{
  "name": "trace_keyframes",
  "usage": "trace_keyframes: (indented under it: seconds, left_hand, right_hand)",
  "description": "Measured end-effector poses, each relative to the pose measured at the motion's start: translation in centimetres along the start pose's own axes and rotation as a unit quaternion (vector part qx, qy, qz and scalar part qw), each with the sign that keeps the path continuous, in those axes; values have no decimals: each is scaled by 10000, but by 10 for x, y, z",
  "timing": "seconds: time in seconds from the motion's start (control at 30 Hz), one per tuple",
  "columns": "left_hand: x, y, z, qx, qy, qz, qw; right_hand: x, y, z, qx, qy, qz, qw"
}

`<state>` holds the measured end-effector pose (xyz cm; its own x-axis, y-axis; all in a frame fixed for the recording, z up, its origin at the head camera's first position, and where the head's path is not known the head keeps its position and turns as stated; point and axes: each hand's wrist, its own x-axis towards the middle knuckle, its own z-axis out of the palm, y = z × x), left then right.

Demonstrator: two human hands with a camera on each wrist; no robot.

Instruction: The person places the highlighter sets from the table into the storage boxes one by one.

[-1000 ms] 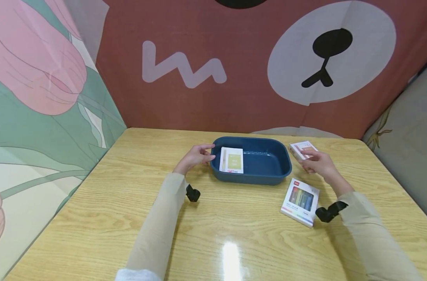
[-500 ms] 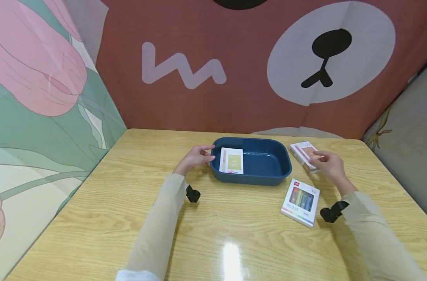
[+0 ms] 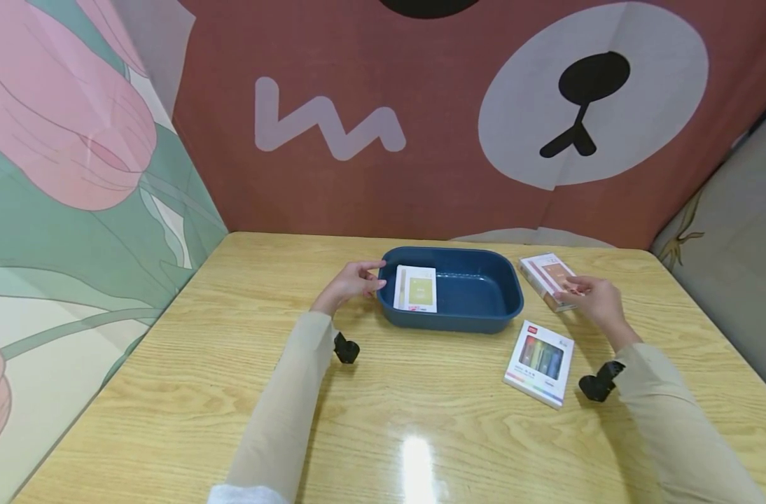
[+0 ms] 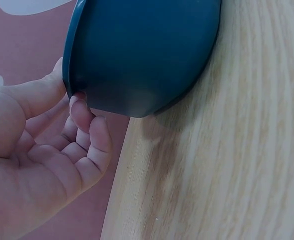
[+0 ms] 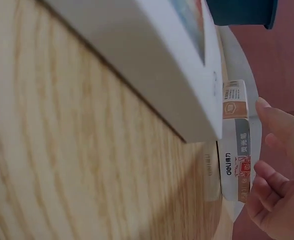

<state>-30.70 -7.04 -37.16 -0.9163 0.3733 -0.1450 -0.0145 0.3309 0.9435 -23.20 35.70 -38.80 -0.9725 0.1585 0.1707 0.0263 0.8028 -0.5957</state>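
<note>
A dark blue plastic basin (image 3: 477, 323) stands on the table, with my left hand (image 3: 351, 281) at its left end. In the left wrist view the thumb (image 4: 42, 95) and a curled finger pinch the basin's rim (image 4: 70, 55). Inside at the left leans a white box with a yellow-green panel (image 3: 423, 288). My right hand (image 3: 600, 306) is at the right edge of a white and pink highlighter box (image 3: 545, 271). Its thumb and fingers are spread beside that box (image 5: 235, 145) in the right wrist view; a firm grip does not show.
Nearer the front lies a white box with a window of coloured pens (image 3: 538, 364), its side (image 5: 161, 65) large in the right wrist view. The wooden table (image 3: 421, 392) meets a brown patterned backdrop (image 3: 358, 189) behind the basin.
My right hand has drawn back rightward from over the highlighter box, then eased slightly left to its edge. The left hand and basin stay put.
</note>
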Motion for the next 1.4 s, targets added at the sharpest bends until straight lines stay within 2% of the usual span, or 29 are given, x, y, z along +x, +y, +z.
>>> trace_keyframes:
  seconds: [0.13, 0.33, 0.43, 0.6, 0.77, 0.93, 1.2, 1.4]
  left_hand:
    - [0, 0, 0, -4, -10, -28, 10000]
    - [0, -1, 0, -124, -86, -35, 9999]
    - [-3, 2, -1, -161, -127, -43, 9998]
    - [-1, -1, -1, -50, -64, -85, 9999]
    - [-2, 1, 0, -12, -84, -99, 9999]
    - [0, -1, 0, 16, -67, -108, 9999]
    - [0, -1, 0, 30, -17, -108, 9999]
    - [1, 0, -1, 58, -26, -154, 9999]
  right_hand:
    - [1, 1, 1, -305, -15, -64, 9995]
    - [2, 2, 2, -352, -121, -21, 9993]
    - [2, 1, 0, -235, -368, 102, 9990]
    - [4, 0, -3, -10, -969, 569, 9937]
    - [5, 1, -2, 91, -1286, 902, 9875]
    - [6, -1, -1, 51, -1325, 989, 9862]
    - [5, -7, 0, -13, -1027, 1325, 9858]
    - [4, -9, 0, 24, -852, 1330, 9874]
